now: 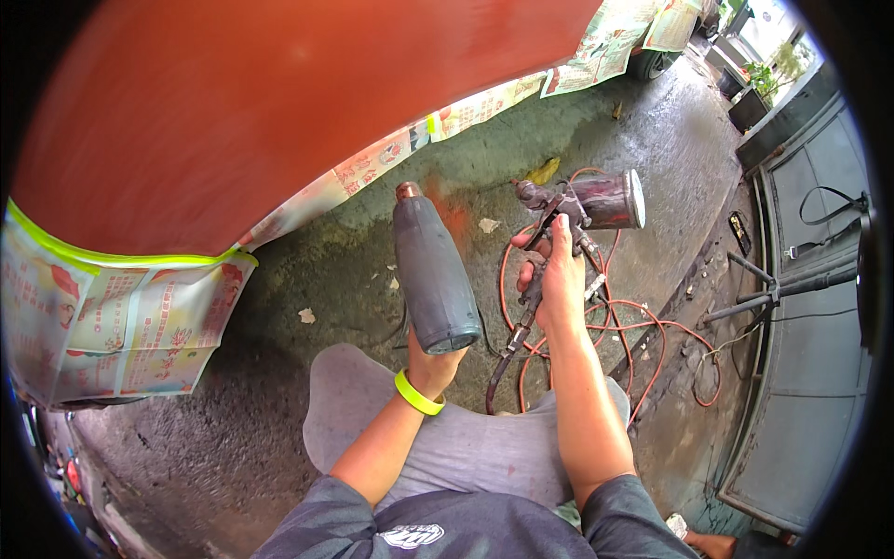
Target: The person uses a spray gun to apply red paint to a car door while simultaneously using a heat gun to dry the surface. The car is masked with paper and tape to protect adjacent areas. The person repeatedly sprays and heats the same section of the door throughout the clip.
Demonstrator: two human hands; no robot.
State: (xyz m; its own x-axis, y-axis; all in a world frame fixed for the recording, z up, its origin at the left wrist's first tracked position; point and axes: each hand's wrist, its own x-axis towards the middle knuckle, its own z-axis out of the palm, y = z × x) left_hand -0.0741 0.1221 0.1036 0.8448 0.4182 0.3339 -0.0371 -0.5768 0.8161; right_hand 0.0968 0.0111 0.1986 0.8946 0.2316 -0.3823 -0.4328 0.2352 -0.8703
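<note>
My left hand (430, 371) is closed beneath a dark grey, tapered tool that looks like a heat gun (430, 275); its narrow reddish-brown nozzle points away from me toward the panel. The fingers of that hand are mostly hidden under the tool. My right hand (562, 284) grips a paint-stained spray gun (551, 210), thumb up along its back. A metal paint cup (605, 200) sticks out to the right of the gun, and a hose (503, 373) drops from its handle. Both tools are held apart above the floor.
A large orange-red panel (307, 102) fills the upper left. Printed masking paper (140, 326) with yellow-green tape (121, 261) lines its lower edge. An orange air hose (661, 326) lies coiled on wet concrete. At the right stand a grey metal gate (801, 326) and a black stand (773, 289).
</note>
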